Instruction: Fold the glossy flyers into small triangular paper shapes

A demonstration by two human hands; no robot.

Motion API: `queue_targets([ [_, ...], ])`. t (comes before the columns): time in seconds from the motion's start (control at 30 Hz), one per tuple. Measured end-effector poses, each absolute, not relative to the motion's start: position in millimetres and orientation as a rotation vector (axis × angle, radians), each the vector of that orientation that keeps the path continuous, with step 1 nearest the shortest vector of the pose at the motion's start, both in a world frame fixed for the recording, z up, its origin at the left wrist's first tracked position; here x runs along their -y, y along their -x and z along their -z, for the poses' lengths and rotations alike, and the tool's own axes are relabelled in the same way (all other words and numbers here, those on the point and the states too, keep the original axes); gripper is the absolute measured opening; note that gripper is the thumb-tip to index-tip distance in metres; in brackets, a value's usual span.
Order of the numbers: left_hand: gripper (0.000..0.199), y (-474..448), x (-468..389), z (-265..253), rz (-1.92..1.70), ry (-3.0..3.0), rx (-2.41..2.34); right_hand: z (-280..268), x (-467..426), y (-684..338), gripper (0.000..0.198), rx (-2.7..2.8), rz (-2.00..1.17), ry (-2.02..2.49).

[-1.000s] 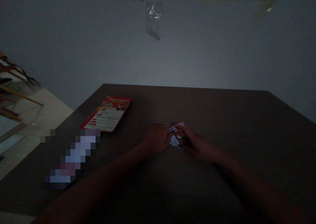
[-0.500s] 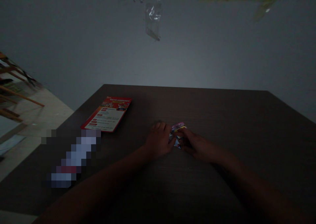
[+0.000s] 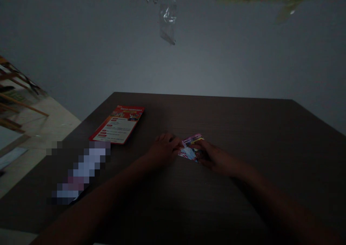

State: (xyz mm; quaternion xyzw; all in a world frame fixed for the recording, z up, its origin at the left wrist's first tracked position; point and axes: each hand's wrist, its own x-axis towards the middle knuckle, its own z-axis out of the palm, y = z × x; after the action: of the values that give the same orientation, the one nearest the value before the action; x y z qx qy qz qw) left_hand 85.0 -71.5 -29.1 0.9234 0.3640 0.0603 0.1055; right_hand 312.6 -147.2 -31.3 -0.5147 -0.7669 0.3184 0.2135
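A small printed card or folded leaflet (image 3: 188, 153), pink, yellow and pale blue, lies low over the table between my two hands. My left hand (image 3: 163, 149) is closed at its left edge, fingers curled, with the thumb side meeting the print. On the right side, my right hand (image 3: 214, 156) pinches the same piece, its fingers reaching over the top and hiding part of the picture. The dim light hides the exact fingertip contact.
A red and white printed sheet or booklet (image 3: 119, 126) lies on the left of the dark table (image 3: 229, 122). Nearer me is a pixelated pale long item (image 3: 88, 165). A grey wall (image 3: 229, 57) stands behind, with a clear plastic bag (image 3: 168, 19) above.
My left hand has moved a little to the left, and more of the card's left part now shows. My right hand has stayed almost in place.
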Motion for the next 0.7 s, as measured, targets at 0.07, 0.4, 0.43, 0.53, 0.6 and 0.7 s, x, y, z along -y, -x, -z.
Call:
queue_targets([
  [0.07, 0.025, -80, 66, 25, -0.149, -2.698, -0.978, 30, 147, -312, 0.048, 2.122, -0.902, 1.421],
  [0.4, 0.03, -93, 67, 29, -0.211, -2.78, -0.882, 32, 146, -312, 0.047, 2.115, -0.914, 1.395],
  [0.43, 0.031, -96, 69, 30, -0.203, -2.781, -0.863, 33, 146, -313, 0.046, 2.115, -0.912, 1.387],
  [0.53, 0.036, -106, 73, 33, -0.212, -2.788, -0.846, 34, 146, -313, 0.046, 2.12, -0.908, 1.357],
  [0.6, 0.04, -110, 77, 33, -0.223, -2.783, -0.86, 34, 146, -312, 0.046, 2.115, -0.911, 1.356],
  [0.7, 0.043, -115, 83, 33, -0.229, -2.779, -0.883, 34, 146, -313, 0.049, 2.114, -0.901, 1.352],
])
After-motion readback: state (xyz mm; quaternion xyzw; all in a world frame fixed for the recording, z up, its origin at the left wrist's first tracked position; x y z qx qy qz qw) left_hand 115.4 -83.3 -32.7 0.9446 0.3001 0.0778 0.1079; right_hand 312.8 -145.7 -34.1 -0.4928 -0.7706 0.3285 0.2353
